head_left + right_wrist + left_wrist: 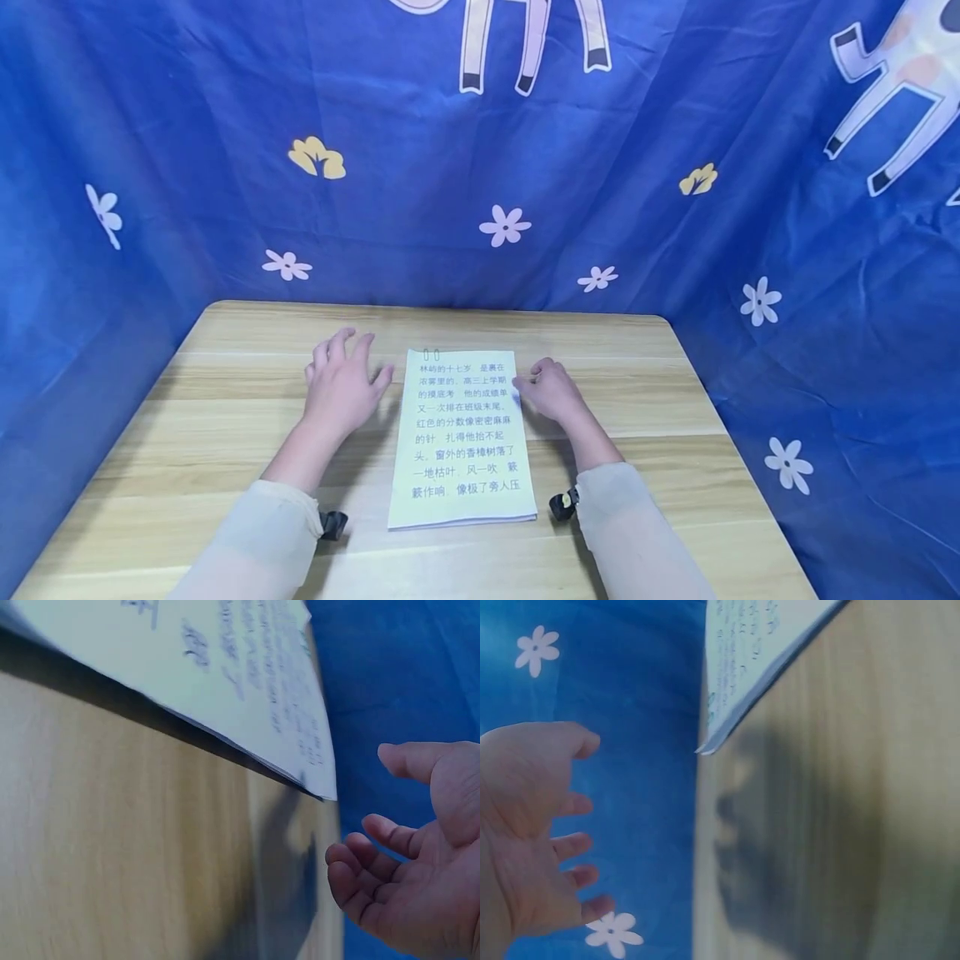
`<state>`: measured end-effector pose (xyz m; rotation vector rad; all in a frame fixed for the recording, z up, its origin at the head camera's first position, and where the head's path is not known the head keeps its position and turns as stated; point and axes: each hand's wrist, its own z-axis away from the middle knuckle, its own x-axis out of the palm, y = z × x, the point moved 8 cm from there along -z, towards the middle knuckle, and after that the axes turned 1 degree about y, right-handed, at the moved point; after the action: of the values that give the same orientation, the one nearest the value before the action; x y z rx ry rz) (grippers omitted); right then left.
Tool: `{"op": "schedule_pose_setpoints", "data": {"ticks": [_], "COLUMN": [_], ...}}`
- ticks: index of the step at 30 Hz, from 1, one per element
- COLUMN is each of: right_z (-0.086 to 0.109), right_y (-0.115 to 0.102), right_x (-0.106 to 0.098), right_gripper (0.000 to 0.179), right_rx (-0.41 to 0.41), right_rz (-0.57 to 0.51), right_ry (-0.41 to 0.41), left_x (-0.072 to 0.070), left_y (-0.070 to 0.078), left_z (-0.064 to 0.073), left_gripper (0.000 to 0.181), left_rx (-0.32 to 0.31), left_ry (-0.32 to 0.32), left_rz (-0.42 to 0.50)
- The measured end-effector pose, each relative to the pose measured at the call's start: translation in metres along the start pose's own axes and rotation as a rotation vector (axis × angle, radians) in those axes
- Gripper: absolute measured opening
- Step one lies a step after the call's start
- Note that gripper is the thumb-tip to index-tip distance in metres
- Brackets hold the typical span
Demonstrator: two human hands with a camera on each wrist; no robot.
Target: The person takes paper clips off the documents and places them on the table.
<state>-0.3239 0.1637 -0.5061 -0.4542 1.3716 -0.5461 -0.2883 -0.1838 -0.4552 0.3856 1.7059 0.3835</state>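
A stack of printed paper sheets (465, 433) lies on the table, its top page filled with large Chinese characters. Two paper clips (431, 355) sit at its upper left edge. To the left of the stack, my left hand (341, 392) hovers over the wood with fingers spread and holds nothing; its shadow falls on the table in the left wrist view. My right hand (553, 392) is at the stack's right edge, fingers loosely bent and thumb apart from them. In the right wrist view nothing lies between that thumb and the fingers (375, 874).
The light wood table (637, 367) has rounded far corners. Blue cloth (405, 183) with flowers and animal figures hangs behind it and along both sides. Each wrist wears a strap with a small black device, such as the one at the right cuff (564, 504).
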Motion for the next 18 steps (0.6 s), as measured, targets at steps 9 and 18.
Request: {"op": "schedule_pose_setpoints", "data": {"ticks": [9, 18], "right_z": [-0.004, -0.010], "right_y": [0.001, -0.005], "right_x": [0.028, 0.038], "right_gripper": [0.070, 0.090], "right_rx": [0.026, 0.084], "right_rz": [0.074, 0.193], "right_ry": [-0.049, -0.030], "left_x": [0.016, 0.027], "left_y": [-0.018, -0.031], "left_z": [0.007, 0.010], "left_gripper": [0.070, 0.066], "left_rx": [-0.089, -0.137], "left_ry": [-0.082, -0.121], "left_rz": [0.166, 0.244]}}
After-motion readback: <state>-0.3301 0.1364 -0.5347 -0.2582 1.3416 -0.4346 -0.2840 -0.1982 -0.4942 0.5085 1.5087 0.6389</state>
